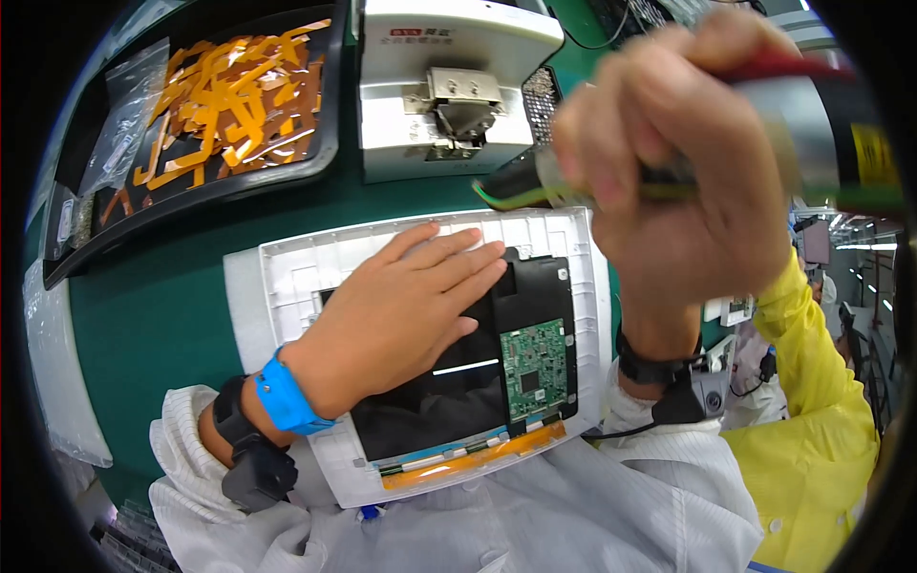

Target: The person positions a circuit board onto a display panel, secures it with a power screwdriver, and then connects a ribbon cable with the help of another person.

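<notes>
Head shows green tabletop, lit room, right hand gripping tool, left hand outstretched.

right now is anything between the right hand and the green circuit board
Nothing visible blocks the right hand from the green circuit board, which lies uncovered; the left hand is off to its upper left.
</notes>
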`<state>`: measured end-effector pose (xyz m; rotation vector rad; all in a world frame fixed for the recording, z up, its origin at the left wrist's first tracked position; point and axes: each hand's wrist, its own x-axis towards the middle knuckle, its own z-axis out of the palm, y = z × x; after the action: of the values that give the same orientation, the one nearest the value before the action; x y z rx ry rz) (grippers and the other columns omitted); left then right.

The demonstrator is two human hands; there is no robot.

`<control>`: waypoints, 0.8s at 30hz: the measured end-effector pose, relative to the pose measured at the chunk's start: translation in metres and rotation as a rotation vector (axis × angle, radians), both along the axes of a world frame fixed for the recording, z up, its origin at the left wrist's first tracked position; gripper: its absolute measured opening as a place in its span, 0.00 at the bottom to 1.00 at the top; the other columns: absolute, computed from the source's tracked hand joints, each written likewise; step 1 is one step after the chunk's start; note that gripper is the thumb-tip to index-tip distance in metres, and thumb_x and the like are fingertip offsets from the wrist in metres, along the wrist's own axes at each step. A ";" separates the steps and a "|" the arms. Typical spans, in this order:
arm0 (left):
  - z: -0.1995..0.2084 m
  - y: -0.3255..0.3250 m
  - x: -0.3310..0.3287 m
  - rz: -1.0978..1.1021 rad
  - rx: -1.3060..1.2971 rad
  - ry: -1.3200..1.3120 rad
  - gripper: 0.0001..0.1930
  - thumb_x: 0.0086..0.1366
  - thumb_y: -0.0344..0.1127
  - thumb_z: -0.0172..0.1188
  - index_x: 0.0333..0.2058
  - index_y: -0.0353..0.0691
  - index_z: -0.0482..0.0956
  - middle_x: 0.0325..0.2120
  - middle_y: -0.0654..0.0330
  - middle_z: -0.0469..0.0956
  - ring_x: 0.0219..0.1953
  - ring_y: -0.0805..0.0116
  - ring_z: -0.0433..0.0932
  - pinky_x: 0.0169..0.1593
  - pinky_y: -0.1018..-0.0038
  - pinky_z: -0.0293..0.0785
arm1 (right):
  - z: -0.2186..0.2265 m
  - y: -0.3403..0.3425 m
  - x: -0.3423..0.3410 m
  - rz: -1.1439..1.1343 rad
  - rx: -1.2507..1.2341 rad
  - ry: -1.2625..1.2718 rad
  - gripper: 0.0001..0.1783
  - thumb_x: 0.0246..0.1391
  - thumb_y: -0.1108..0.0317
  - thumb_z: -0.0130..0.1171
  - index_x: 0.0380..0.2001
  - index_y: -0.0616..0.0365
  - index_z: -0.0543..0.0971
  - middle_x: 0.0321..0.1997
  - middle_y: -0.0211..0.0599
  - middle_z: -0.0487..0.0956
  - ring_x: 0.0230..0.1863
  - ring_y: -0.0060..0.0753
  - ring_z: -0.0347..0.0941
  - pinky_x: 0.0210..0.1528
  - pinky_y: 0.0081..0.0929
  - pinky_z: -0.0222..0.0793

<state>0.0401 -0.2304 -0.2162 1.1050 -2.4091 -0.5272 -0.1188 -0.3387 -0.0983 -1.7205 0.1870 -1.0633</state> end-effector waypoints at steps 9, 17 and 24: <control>0.004 -0.002 0.004 -0.015 0.080 -0.037 0.29 0.62 0.35 0.62 0.62 0.40 0.69 0.65 0.60 0.67 0.68 0.59 0.61 0.71 0.59 0.55 | -0.008 0.084 -0.078 -0.488 0.000 -0.015 0.08 0.57 0.72 0.47 0.39 0.58 0.63 0.17 0.27 0.59 0.10 0.20 0.60 0.39 0.32 0.78; 0.009 -0.004 -0.002 0.000 0.086 -0.079 0.30 0.61 0.33 0.63 0.63 0.41 0.69 0.65 0.61 0.67 0.68 0.59 0.62 0.72 0.58 0.55 | -0.018 0.120 -0.109 -0.548 0.152 0.029 0.14 0.58 0.75 0.52 0.40 0.54 0.58 0.22 0.36 0.66 0.14 0.28 0.63 0.18 0.31 0.65; 0.008 -0.004 -0.004 0.002 0.078 -0.115 0.31 0.60 0.33 0.63 0.63 0.42 0.69 0.66 0.61 0.67 0.68 0.59 0.62 0.72 0.57 0.56 | -0.022 0.128 -0.116 -0.553 0.182 0.046 0.15 0.59 0.76 0.54 0.40 0.54 0.58 0.23 0.36 0.67 0.15 0.29 0.64 0.19 0.31 0.65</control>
<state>0.0360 -0.2340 -0.2086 1.2003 -2.5043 -0.5760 -0.2349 -0.2110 -0.1204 -1.5624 0.8000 -1.3526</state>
